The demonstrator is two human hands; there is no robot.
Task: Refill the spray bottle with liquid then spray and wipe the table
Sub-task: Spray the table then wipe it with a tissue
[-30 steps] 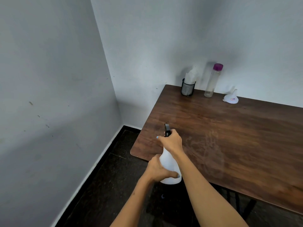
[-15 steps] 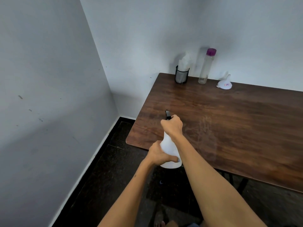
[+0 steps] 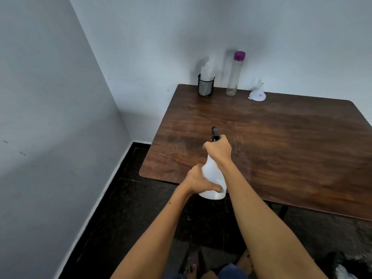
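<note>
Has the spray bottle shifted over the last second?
Yes. The spray bottle has drifted right along the near edge of the table, farther from its left front corner; its base still hangs just off that edge.

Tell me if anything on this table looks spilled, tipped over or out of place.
Nothing stands out. The mesh cup of tissues, the tall bottle and the funnel, resting mouth down, sit along the back edge of the table. Both hands hold the spray bottle upright over the near edge. No puddle is visible.
</note>
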